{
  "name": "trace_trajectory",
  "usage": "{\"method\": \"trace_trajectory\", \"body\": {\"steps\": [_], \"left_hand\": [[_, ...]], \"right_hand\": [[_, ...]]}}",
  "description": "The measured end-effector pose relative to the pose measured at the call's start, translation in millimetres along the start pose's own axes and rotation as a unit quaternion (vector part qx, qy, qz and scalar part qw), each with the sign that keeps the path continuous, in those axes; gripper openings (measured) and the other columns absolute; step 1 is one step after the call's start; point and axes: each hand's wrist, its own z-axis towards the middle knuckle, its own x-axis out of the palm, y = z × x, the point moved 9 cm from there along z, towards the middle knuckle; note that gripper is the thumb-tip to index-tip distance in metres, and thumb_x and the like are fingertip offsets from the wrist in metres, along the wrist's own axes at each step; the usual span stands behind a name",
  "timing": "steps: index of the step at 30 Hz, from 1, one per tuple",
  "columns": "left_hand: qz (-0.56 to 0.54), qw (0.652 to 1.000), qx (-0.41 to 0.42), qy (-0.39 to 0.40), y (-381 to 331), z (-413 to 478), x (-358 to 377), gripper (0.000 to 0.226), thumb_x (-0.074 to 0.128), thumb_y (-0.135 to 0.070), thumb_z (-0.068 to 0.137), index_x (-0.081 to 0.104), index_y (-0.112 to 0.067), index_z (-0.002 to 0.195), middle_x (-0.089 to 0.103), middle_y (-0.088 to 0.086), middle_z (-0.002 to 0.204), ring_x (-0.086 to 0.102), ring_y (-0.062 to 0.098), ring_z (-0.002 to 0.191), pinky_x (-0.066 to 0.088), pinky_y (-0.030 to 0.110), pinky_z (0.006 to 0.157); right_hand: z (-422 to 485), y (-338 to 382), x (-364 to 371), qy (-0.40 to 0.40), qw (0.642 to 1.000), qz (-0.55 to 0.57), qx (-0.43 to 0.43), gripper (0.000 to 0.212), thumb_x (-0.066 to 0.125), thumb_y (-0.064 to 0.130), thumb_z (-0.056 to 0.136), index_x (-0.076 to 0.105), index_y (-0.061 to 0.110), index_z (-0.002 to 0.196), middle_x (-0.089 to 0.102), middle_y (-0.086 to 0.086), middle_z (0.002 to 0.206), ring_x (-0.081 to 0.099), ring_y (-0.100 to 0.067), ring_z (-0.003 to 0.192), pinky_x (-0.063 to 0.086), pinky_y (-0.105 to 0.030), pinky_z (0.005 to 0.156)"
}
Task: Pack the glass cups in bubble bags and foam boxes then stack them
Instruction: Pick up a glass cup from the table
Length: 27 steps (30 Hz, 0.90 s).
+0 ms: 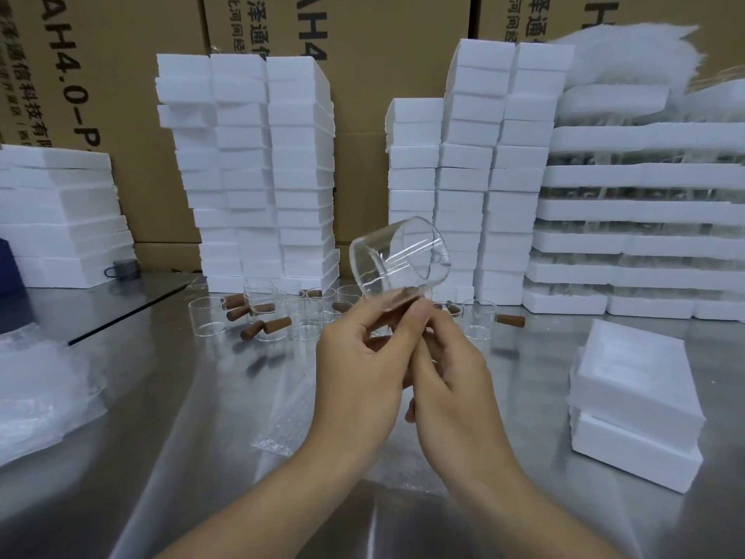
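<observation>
At the far left a heap of bubble bags point(36, 381) lies on the steel table point(181, 417), with a low foam stack point(60, 215) behind it and a small grey mug point(125, 270) beside that. Tall foam stacks point(258, 167) stand further right, and loose glass cups point(205, 316) with brown handles crowd the table in front of them. In the middle the left hand point(363, 369) pinches the lower wall of the held cup point(399, 264), which is tilted on its side just above the fingertips. The right hand point(451, 381) curls round its brown handle, which is mostly hidden. A flat bubble bag point(290, 421) lies on the table below the left hand. Two foam boxes point(633, 405) sit stacked at the right
</observation>
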Motion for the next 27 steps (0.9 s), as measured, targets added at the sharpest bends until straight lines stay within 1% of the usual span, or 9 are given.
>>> {"method": "trace_trajectory", "body": {"steps": [2,5,8,10,12,18,20,24,27], "left_hand": [[-0.003,1.000,-0.011,0.024,-1.4,-2.1,4.8,0.015,0.071,-0.042,0.102,0.082,-0.031,0.104,0.079,0.009,0.094,0.078,0.017,0.083,0.059,0.067,0.067],[0.002,0.999,-0.012,0.041,-4.2,-3.6,9.3,0.019,0.068,-0.047,0.101,0.082,-0.034,0.104,0.076,0.018,0.097,0.074,0.020,0.080,0.057,0.070,0.068],[0.002,0.999,-0.008,0.040,-3.0,-3.1,9.3,0.020,0.065,-0.039,0.105,0.081,-0.026,0.102,0.073,0.019,0.085,0.071,0.032,0.069,0.055,0.057,0.053],[0.010,1.000,-0.008,0.028,0.7,-1.8,6.1,0.022,0.064,-0.031,0.108,0.081,-0.020,0.100,0.067,0.005,0.065,0.061,0.017,0.047,0.046,0.031,0.039],[0.009,1.000,-0.018,0.016,4.3,-1.2,3.0,0.022,0.063,-0.027,0.108,0.081,-0.016,0.098,0.060,-0.004,0.054,0.050,0.008,0.036,0.034,0.019,0.034],[-0.008,0.999,-0.037,0.021,5.5,-1.1,5.1,0.022,0.065,-0.025,0.106,0.080,-0.011,0.100,0.059,-0.007,0.053,0.049,0.007,0.035,0.033,0.018,0.032],[-0.024,0.998,-0.049,0.025,4.7,-1.2,5.8,0.021,0.069,-0.030,0.102,0.081,-0.013,0.101,0.059,-0.005,0.054,0.049,0.009,0.036,0.033,0.018,0.033],[-0.058,0.994,-0.079,0.045,8.9,-1.5,8.7,0.034,0.080,-0.045,0.092,0.080,-0.014,0.104,0.055,0.001,0.056,0.046,0.013,0.038,0.034,0.019,0.035],[-0.070,0.990,-0.103,0.062,13.8,-1.5,11.7,0.038,0.074,-0.051,0.089,0.079,-0.018,0.108,0.054,-0.002,0.055,0.042,0.014,0.040,0.034,0.020,0.036]], "right_hand": [[0.0,1.5,3.5,0.018,1.000,-0.006,-0.001,0.025,0.041,0.034,0.113,0.064,0.040,0.119,0.076,0.009,0.106,0.072,-0.008,0.091,0.050,-0.018,0.065],[-0.6,3.6,4.4,0.027,1.000,-0.002,-0.006,0.027,0.036,0.041,0.113,0.062,0.036,0.120,0.075,0.008,0.105,0.071,-0.008,0.090,0.051,-0.020,0.065],[-2.0,-1.8,6.9,0.035,0.999,0.023,0.021,0.037,0.035,0.049,0.110,0.062,0.035,0.130,0.076,0.007,0.107,0.072,-0.011,0.089,0.050,-0.019,0.060],[-3.1,-6.0,8.3,0.043,0.998,0.028,0.039,0.039,0.034,0.050,0.108,0.065,0.035,0.126,0.077,0.005,0.104,0.072,-0.013,0.084,0.048,-0.019,0.054],[-3.8,-8.6,9.3,0.051,0.997,0.027,0.046,0.038,0.034,0.046,0.109,0.067,0.032,0.120,0.076,0.001,0.097,0.070,-0.014,0.076,0.047,-0.021,0.051],[-1.7,-9.4,7.8,0.048,0.998,0.022,0.041,0.036,0.033,0.038,0.115,0.068,0.032,0.114,0.074,-0.009,0.087,0.067,-0.018,0.068,0.046,-0.021,0.051],[-1.8,-7.8,7.4,0.046,0.998,0.021,0.033,0.036,0.032,0.038,0.115,0.068,0.032,0.113,0.074,-0.010,0.086,0.065,-0.017,0.065,0.046,-0.021,0.051],[-0.7,-6.3,5.9,0.040,0.998,0.027,0.030,0.037,0.032,0.039,0.115,0.067,0.030,0.113,0.073,-0.014,0.085,0.062,-0.019,0.059,0.046,-0.022,0.050],[0.5,-9.1,3.4,0.033,0.999,0.017,0.031,0.035,0.032,0.037,0.115,0.066,0.026,0.112,0.068,-0.009,0.072,0.061,-0.020,0.056,0.045,-0.021,0.050]]}}
